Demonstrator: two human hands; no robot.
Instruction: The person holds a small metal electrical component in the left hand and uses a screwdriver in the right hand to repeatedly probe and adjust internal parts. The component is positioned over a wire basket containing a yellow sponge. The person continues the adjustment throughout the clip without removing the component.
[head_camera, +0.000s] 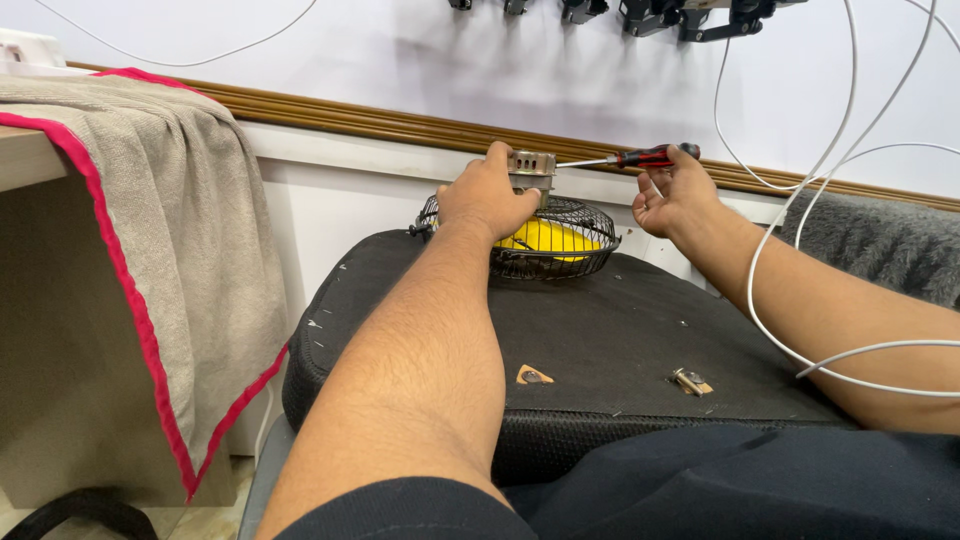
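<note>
Lower centre: black cushion, two small loose fittings on it. Mid-frame: left hand clamped on metal motor housing atop wire fan cage, yellow blades inside. Right hand gripping red-handled screwdriver, tip at housing. Screw work underway, likely; steady alignment needed.

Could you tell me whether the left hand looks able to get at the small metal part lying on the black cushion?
Probably not as things stand: the left hand is gripping the motor. Once it lets go, the metal part lies uncovered on the cushion.
</note>
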